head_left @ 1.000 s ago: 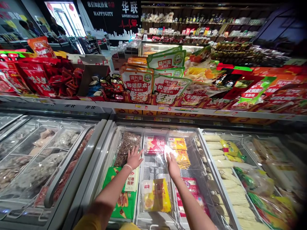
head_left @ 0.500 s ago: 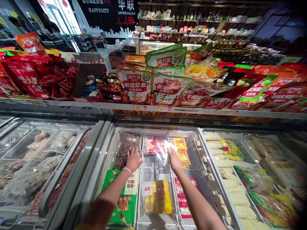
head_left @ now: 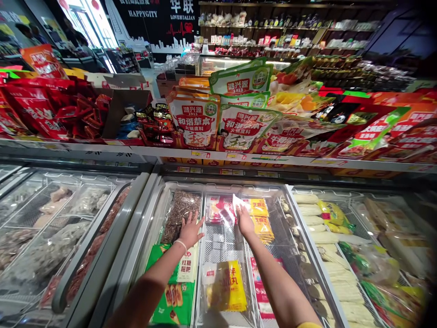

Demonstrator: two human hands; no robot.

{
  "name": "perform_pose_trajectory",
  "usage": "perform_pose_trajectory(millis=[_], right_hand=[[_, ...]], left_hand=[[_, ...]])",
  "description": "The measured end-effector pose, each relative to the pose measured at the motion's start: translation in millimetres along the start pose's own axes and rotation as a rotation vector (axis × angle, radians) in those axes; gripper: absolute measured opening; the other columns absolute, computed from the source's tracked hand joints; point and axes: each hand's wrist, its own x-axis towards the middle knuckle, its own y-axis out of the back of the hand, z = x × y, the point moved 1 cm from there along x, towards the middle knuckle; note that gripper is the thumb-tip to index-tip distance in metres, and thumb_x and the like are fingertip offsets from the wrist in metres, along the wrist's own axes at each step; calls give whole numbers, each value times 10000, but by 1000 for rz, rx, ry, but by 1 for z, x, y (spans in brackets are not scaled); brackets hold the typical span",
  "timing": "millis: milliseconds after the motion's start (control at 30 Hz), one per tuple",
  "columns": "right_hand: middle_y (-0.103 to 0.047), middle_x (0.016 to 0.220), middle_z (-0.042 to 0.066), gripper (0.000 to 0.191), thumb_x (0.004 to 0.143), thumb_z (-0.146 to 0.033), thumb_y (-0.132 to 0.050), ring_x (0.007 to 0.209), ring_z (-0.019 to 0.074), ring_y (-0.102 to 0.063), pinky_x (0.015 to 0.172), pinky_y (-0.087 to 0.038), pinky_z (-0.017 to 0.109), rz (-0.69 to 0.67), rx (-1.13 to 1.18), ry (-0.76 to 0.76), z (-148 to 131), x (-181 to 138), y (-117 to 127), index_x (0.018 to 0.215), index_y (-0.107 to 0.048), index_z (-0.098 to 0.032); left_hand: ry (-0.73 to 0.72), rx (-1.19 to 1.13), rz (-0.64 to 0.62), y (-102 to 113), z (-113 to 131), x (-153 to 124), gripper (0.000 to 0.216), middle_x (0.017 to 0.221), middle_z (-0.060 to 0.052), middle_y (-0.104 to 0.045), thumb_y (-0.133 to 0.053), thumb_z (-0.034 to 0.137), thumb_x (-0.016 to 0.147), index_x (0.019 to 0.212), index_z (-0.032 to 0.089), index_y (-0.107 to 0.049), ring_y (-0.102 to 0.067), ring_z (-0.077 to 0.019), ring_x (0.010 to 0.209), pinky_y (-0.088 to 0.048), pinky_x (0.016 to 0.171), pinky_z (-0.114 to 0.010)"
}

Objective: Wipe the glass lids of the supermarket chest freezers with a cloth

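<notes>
Both of my arms reach into an open chest freezer (head_left: 155,200). My left hand (head_left: 190,230) lies flat with spread fingers on a clear bag of dark brown pieces (head_left: 180,212). My right hand (head_left: 244,219) grips a clear plastic packet (head_left: 235,206) by its corner, held over a red and white pack (head_left: 218,207) at the far end of the middle wire basket. Yellow packs (head_left: 261,218) lie just right of that hand. A yellow and clear bag (head_left: 223,284) sits nearer me in the same basket.
Green packs (head_left: 174,291) lie under my left forearm. Corn cobs (head_left: 317,223) fill the freezer section to the right. Another freezer with a sliding glass lid (head_left: 61,228) stands on the left. A shelf of red and white sauce pouches (head_left: 196,120) runs above the freezers.
My right hand has carried the clear packet a little farther away from me, toward the freezer's back. My left hand has stayed on the dark bag.
</notes>
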Motion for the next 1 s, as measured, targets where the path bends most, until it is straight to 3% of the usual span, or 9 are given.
perform_pose_trajectory(millis=[100, 233, 333, 433, 500, 600, 700, 800, 1000], right_hand=[[-252, 1614, 86, 703, 854, 14, -302, 1494, 221, -183, 1200, -213, 403, 43, 27, -112, -21, 7, -10, 1535, -323, -158], [-245, 1622, 8, 750, 838, 39, -313, 1501, 170, -135, 1201, -201, 368, -51, 28, 147, -66, 6, -33, 1532, -334, -246], [-260, 1618, -15, 746, 847, 30, -324, 1493, 157, -175, 1200, -199, 372, -103, 11, 234, -49, 11, -21, 1522, -349, -286], [-246, 1622, 19, 726, 859, 15, -314, 1490, 184, -195, 1198, -209, 395, -45, -8, 86, -14, 21, 1, 1532, -333, -257], [-232, 1625, 53, 712, 860, 11, -310, 1493, 205, -190, 1194, -217, 394, 7, -21, -29, -8, 26, 4, 1535, -332, -217], [-234, 1624, 69, 703, 858, 13, -319, 1497, 222, -175, 1197, -200, 383, 45, -45, -37, -34, 29, -11, 1529, -349, -195], [-270, 1616, 28, 681, 878, -8, -347, 1496, 204, -175, 1198, -199, 362, -2, -57, 165, -67, 34, -29, 1512, -387, -254], [-283, 1612, 9, 651, 908, -40, -361, 1488, 183, -204, 1195, -220, 361, -37, -69, 320, -63, 48, -25, 1506, -389, -295], [-288, 1605, 111, 627, 913, -47, -344, 1478, 234, -243, 1183, -243, 410, 72, -91, 36, -14, 95, 11, 1519, -369, -208]], left_hand=[[18, 6, -16, 2, 2, 2, 776, 1650, -71, -107, -609, 495, 865, 1536, 383, -237, -34, -408, 1498, -168, 1104, -721], [24, -8, -29, 9, 4, 2, 790, 1649, -61, -128, -625, 523, 845, 1528, 404, -248, -62, -411, 1496, -203, 1091, -724], [16, -23, -23, 13, 4, 1, 792, 1645, -62, -153, -637, 529, 834, 1522, 409, -264, -84, -410, 1494, -214, 1086, -727], [23, -39, -36, 14, 4, 2, 800, 1645, -67, -150, -649, 524, 825, 1521, 402, -274, -83, -421, 1491, -211, 1080, -736], [29, -48, -46, 13, 5, 3, 802, 1647, -67, -133, -648, 521, 826, 1523, 399, -271, -65, -426, 1491, -202, 1078, -743], [31, -59, -64, 14, 6, 5, 802, 1650, -71, -113, -639, 533, 828, 1525, 397, -265, -40, -439, 1489, -192, 1068, -759], [25, -67, -75, 15, 7, 7, 812, 1652, -66, -109, -636, 543, 824, 1526, 407, -252, -29, -447, 1487, -188, 1060, -770], [25, -68, -65, 16, 6, 7, 814, 1651, -65, -111, -638, 538, 824, 1527, 406, -250, -26, -445, 1488, -178, 1061, -775], [36, -74, -71, 15, 8, 8, 796, 1653, -61, -91, -636, 536, 825, 1521, 408, -270, -11, -438, 1490, -169, 1065, -773]])
